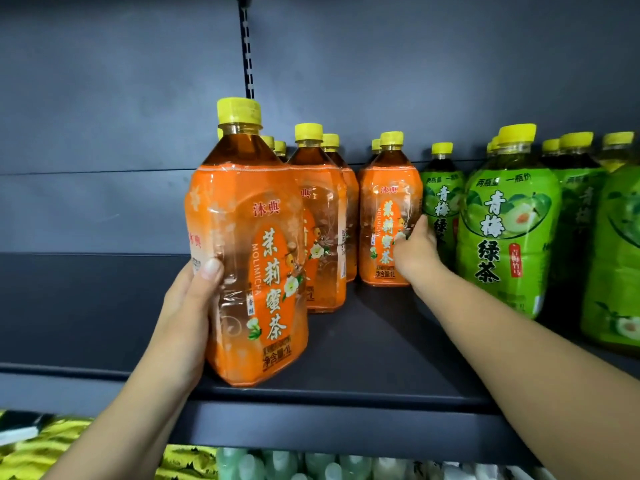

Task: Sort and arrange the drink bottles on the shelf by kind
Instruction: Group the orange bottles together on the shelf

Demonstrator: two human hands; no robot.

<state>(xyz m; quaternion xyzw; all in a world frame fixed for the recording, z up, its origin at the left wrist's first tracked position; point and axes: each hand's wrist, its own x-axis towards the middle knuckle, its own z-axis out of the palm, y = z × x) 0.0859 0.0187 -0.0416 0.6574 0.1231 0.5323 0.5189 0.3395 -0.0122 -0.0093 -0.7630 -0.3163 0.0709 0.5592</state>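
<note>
The dark grey metal shelf (381, 341) is flat and smooth. On its right side stand the green-label plastic tea bottles (509, 220). In the middle stand the orange-label plastic tea bottles (322, 220). The two kinds meet side by side.

One more orange bottle (242, 254) is upright at the front edge of the shelf, left of the others. I cannot tell if its bottom sits on the shelf yet. It looks shiny, with bumpy sides and brown tea showing near the top.

The left hand (187, 313) holds this bottle low down, with the fingers wrapped round its side and the thumb pressed on the label. The right hand (415, 247) reaches to the back orange bottle (384, 220), right where it meets the green ones. It touches that bottle, but I cannot tell if its fingers hold or just push.

I think the job now is to put the held bottle with its orange friends. It is best to keep it standing straight, slide it back slowly, and turn the label to the front. The slick wrap could slip, so a firm hold helps.

The small yellow caps (239, 110) are round and ridged.
</note>
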